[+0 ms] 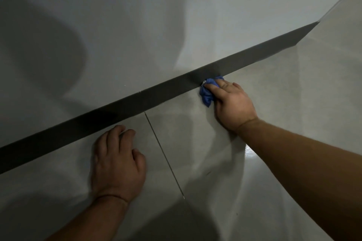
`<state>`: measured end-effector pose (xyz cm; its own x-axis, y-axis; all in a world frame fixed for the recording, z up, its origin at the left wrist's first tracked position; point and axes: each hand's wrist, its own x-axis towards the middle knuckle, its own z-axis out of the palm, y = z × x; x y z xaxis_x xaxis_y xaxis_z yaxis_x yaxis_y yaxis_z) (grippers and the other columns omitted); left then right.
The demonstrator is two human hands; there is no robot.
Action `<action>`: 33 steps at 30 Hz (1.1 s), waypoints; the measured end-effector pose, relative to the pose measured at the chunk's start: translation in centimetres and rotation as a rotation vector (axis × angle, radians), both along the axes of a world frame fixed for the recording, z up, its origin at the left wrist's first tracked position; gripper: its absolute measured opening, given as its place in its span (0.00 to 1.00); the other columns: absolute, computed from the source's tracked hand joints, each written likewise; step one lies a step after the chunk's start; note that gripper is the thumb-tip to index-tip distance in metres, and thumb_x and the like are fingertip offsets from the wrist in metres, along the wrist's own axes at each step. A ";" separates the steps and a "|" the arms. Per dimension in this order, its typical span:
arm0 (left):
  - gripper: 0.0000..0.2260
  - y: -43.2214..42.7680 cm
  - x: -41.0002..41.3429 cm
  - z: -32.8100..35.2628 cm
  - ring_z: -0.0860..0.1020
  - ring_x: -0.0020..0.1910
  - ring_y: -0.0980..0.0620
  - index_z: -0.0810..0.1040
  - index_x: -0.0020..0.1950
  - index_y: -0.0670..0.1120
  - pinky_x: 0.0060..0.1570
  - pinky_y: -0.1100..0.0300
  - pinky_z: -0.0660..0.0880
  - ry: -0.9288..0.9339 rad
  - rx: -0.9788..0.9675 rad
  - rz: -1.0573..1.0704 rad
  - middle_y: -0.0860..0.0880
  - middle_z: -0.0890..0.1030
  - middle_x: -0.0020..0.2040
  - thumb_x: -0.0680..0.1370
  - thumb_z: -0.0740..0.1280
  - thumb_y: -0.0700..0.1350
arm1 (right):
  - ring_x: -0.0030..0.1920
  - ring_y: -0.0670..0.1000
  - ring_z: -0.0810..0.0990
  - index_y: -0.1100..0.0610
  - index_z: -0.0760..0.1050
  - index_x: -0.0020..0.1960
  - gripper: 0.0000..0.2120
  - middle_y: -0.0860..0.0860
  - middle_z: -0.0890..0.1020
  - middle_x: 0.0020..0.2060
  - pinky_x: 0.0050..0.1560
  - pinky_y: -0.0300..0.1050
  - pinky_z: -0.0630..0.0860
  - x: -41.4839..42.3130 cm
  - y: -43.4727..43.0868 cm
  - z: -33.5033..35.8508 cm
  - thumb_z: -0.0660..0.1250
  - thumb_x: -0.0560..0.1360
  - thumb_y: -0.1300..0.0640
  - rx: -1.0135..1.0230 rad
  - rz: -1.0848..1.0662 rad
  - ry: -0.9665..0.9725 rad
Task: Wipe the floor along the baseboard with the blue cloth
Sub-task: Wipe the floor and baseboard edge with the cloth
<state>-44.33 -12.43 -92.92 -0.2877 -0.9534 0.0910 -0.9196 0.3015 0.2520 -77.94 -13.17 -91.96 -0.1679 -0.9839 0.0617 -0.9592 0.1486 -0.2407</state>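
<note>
Head: tiled floor, dark baseboard, wall apparently grey.

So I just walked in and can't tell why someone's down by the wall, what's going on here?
A person is cleaning the floor's edge. Their right hand holds a bunched blue cloth and presses it onto the tiled floor right where it meets the dark baseboard. The left hand, fingers curled, rests on the floor close to the baseboard and holds nothing. A grout line runs between the two hands.
</note>
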 end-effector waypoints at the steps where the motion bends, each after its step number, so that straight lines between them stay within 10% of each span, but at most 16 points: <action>1: 0.23 0.0 0.0 0.0 0.70 0.68 0.38 0.74 0.68 0.45 0.64 0.40 0.73 0.000 -0.002 -0.001 0.41 0.72 0.70 0.75 0.57 0.47 | 0.72 0.58 0.73 0.50 0.73 0.75 0.23 0.53 0.76 0.72 0.72 0.61 0.67 -0.3 0.0 0.1 0.59 0.81 0.57 0.004 -0.024 -0.010; 12: 0.23 -0.1 0.4 -0.3 0.70 0.67 0.40 0.74 0.69 0.46 0.64 0.41 0.72 0.007 0.002 -0.020 0.43 0.72 0.70 0.75 0.57 0.48 | 0.65 0.66 0.76 0.52 0.68 0.74 0.21 0.59 0.78 0.67 0.67 0.58 0.72 -4.9 -0.7 1.8 0.59 0.81 0.57 -0.002 -0.579 -0.225; 25: 0.23 0.0 2.2 3.1 0.74 0.66 0.44 0.79 0.63 0.45 0.67 0.52 0.69 0.344 0.156 -0.004 0.46 0.78 0.66 0.72 0.60 0.51 | 0.72 0.62 0.70 0.59 0.66 0.78 0.23 0.59 0.71 0.74 0.77 0.55 0.64 8.9 -0.2 1.1 0.59 0.84 0.58 0.043 -0.304 -0.177; 33: 0.18 4.5 17.2 2.2 0.73 0.61 0.42 0.78 0.61 0.48 0.60 0.51 0.69 0.367 0.025 0.404 0.45 0.76 0.60 0.73 0.61 0.46 | 0.73 0.62 0.68 0.61 0.65 0.79 0.23 0.59 0.70 0.74 0.77 0.55 0.63 21.2 0.7 0.8 0.58 0.84 0.57 0.025 -0.166 -0.187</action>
